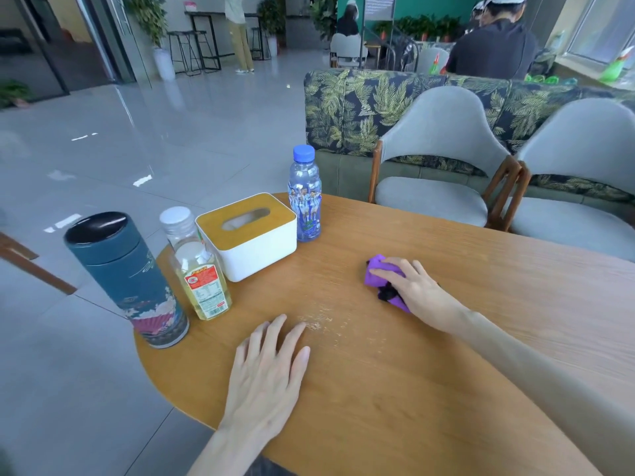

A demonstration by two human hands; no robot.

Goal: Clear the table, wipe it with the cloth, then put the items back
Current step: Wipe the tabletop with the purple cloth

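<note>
My right hand [414,286] presses a crumpled purple cloth [378,274] onto the middle of the wooden table [395,389]. My left hand [268,369] lies flat on the table near its front edge, fingers apart, holding nothing. Along the table's left edge stand a dark teal canister [127,278], a bottle of yellow liquid with a white cap [197,266], a white tissue box with a wooden lid [249,233], and a clear bottle with a blue cap [305,195]. A pale scuffed patch marks the wood just beyond my left fingertips.
Two grey upholstered chairs [443,159] stand at the table's far side, with a leaf-patterned sofa back [347,104] behind them. Grey tiled floor [154,132] lies to the left. People sit and stand in the background.
</note>
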